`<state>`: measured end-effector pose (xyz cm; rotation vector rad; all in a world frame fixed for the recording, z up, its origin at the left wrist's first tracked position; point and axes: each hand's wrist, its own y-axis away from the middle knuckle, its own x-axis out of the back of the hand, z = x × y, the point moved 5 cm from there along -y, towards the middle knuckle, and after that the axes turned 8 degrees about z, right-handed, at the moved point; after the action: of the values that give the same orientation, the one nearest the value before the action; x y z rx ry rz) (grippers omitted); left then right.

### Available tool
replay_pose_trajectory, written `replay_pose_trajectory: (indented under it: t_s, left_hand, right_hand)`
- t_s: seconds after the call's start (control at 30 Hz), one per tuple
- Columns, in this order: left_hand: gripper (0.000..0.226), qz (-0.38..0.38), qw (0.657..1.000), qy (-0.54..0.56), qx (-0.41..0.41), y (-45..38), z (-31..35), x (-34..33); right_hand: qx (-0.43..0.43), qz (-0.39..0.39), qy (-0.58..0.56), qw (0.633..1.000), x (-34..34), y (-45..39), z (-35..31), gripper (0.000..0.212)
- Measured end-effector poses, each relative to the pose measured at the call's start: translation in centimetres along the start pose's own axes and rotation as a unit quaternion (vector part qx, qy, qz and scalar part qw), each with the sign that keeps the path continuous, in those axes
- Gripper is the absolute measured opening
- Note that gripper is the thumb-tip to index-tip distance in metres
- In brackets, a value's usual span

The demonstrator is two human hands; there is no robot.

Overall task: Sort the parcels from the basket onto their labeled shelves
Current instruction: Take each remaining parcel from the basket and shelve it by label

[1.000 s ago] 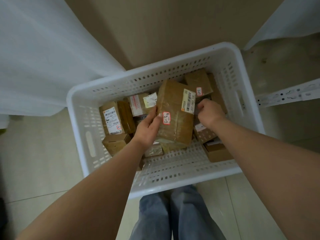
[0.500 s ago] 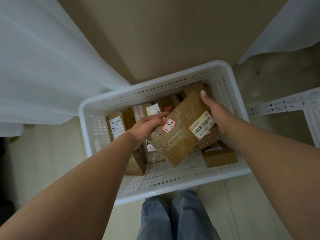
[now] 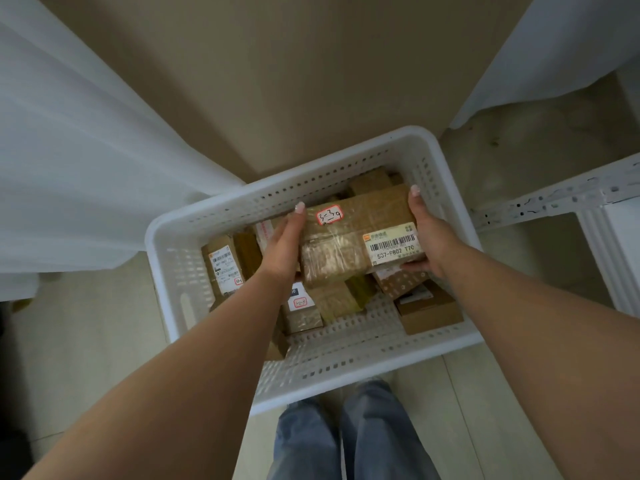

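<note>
A white perforated basket (image 3: 180, 271) stands on the floor in front of my legs, with several brown cardboard parcels in it. I hold one taped brown parcel (image 3: 349, 237) level above the others, between both hands. It carries a red-edged handwritten sticker at its top left and a barcode label at its right. My left hand (image 3: 282, 247) grips its left end, fingers along the side. My right hand (image 3: 424, 233) grips its right end, thumb underneath.
White cloth hangs at the left (image 3: 86, 168) and upper right. A white metal shelf frame (image 3: 554, 199) runs along the right of the basket. A tan wall stands behind the basket. A parcel with a white label (image 3: 225, 268) stands at the basket's left.
The held parcel has turned from tilted to level, lengthwise between my hands. My right hand went from a fist beside it to gripping its right end. The view has shifted back.
</note>
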<state>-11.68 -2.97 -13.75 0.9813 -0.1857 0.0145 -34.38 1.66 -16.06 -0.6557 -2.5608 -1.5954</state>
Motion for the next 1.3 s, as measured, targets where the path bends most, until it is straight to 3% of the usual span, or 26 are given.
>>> replay_pose_trajectory:
  t_s: [0.17,0.43,0.6,0.8,1.07,1.3]
  left_hand:
    - [0.063,0.009,1.0,0.012,-0.015,-0.6,-0.7,-0.4]
    - [0.047,0.022,0.988,-0.051,-0.141,1.3,2.4,-0.5]
    - [0.055,0.009,0.974,-0.068,-0.214,5.4,6.6,2.7]
    - [0.057,-0.031,0.948,-0.104,-0.3,12.6,12.4,3.4]
    - [0.061,-0.134,0.898,-0.143,-0.395,25.2,15.4,0.1]
    - [0.032,-0.201,0.863,-0.191,-0.423,36.0,14.9,-3.5]
  right_hand:
    - [-0.021,0.013,-0.021,0.999,0.1,0.5,1.5,0.076]
    - [-0.012,0.106,-0.103,0.989,1.7,4.1,2.4,0.076]
    - [0.025,0.148,-0.158,0.976,0.8,10.2,0.7,0.075]
    - [0.064,0.218,-0.195,0.954,3.2,18.9,-1.6,0.08]
    - [0.088,0.331,-0.269,0.9,10.5,30.8,0.2,0.076]
    - [0.091,0.368,-0.332,0.864,16.3,39.9,4.1,0.086]
